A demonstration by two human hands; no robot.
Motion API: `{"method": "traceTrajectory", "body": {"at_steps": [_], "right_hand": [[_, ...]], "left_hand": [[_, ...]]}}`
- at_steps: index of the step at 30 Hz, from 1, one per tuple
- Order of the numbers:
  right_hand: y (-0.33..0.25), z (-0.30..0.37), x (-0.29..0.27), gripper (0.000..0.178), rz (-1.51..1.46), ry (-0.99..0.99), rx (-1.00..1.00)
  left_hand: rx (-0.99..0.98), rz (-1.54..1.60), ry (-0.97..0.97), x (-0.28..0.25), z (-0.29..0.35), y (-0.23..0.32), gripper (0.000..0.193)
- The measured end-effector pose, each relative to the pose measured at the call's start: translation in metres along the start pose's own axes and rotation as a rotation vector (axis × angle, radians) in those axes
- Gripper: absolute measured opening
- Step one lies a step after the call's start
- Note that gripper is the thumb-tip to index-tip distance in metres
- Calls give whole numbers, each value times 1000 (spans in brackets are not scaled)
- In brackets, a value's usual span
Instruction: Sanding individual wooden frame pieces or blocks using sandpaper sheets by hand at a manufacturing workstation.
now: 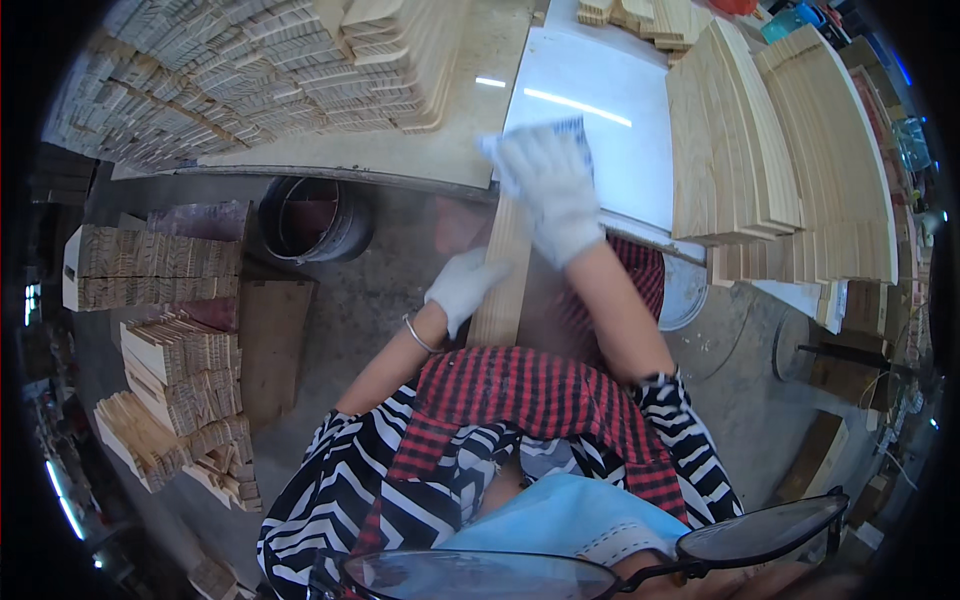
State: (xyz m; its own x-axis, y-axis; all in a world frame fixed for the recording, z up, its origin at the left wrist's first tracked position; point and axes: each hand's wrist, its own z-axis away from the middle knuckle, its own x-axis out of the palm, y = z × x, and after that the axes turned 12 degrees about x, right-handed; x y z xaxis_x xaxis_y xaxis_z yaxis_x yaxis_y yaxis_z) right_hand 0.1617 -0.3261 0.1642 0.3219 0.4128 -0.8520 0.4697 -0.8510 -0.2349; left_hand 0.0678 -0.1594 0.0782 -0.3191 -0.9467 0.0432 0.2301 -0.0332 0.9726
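Note:
A narrow pale wooden board (507, 262) runs from my apron up to the table edge. My left hand (463, 287), in a white glove, is closed on the board's left side. Over the board's far end my right hand (552, 180), also gloved in white, presses a thin white-and-blue sheet (574, 130). Its fingers lie over the sheet and are somewhat blurred. Whether the sheet is cloth or paper I cannot tell. The far end of the board is hidden under the right hand and the sheet.
Tall stacks of wooden boards (270, 75) stand on the table at the left. More board stacks (735, 130) flank a glossy white panel (600, 100) at the right. A dark bucket (345, 225) stands below the table edge, with piled wood pieces (150, 265) further left.

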Motion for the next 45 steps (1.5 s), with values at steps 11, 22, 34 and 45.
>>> {"method": "traceTrajectory", "body": {"at_steps": [11, 22, 34, 45], "right_hand": [[33, 26, -36, 39, -340, 320, 255], [26, 18, 0, 42, -267, 115, 205], [30, 33, -4, 39, -104, 46, 215], [45, 45, -60, 31, 318, -172, 483]], "left_hand": [[71, -610, 195, 42, 0, 70, 82], [-120, 1577, -565, 43, -10, 30, 48], [-108, 1504, -564, 32, -15, 15, 62], [-70, 402, -155, 22, 3, 81, 62]]}}
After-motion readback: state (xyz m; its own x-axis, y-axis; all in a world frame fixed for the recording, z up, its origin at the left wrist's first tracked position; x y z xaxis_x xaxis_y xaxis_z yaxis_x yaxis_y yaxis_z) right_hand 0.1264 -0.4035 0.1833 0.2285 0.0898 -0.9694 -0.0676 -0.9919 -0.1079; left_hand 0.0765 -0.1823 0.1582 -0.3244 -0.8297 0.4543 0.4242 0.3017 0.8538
